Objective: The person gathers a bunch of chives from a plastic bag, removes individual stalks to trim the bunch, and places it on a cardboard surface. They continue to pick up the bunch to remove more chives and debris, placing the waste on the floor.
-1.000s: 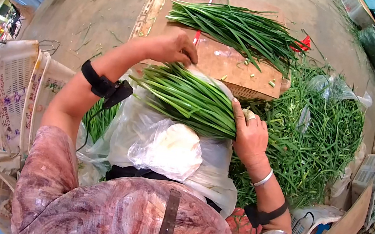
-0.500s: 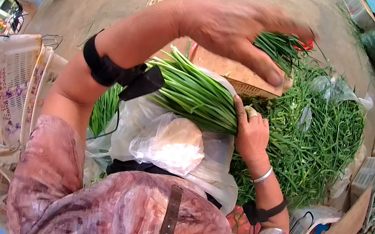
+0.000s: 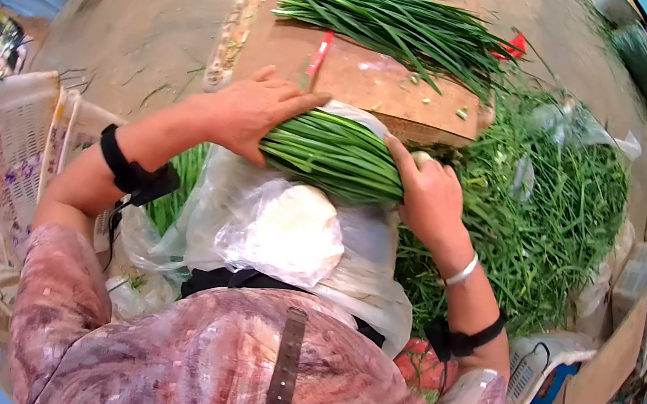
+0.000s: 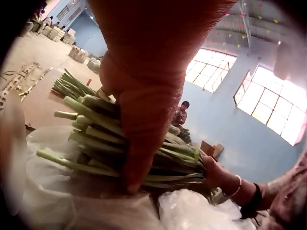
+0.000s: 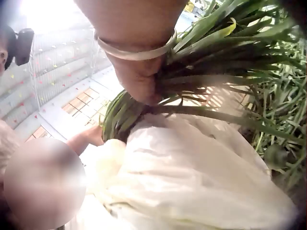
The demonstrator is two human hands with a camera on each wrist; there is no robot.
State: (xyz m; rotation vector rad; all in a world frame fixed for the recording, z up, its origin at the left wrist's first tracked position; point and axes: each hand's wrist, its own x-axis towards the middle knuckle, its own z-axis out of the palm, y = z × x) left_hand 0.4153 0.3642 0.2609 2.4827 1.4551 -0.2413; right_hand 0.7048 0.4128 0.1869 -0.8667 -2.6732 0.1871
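A bunch of garlic chives (image 3: 332,152) lies across the plastic-covered lap, its pale cut stems (image 4: 91,134) showing at the left end. My left hand (image 3: 248,113) grips the stem end, with the thumb down the near side and the fingers over the far side. Around the leafy part, my right hand (image 3: 433,200) holds the bunch; the leaves spread out past it in the right wrist view. A clear plastic bag with something pale in it (image 3: 284,230) rests on the lap just below the bunch.
Beyond the lap, a second bunch of chives (image 3: 389,27) lies on a brown board (image 3: 281,47) over a crate. A large heap of loose green leaves (image 3: 528,221) fills the right side. White crates (image 3: 14,139) stand at the left.
My left hand swept rightward across the board, then came back to the stem end and took hold of it. My right hand has kept its hold on the bunch.
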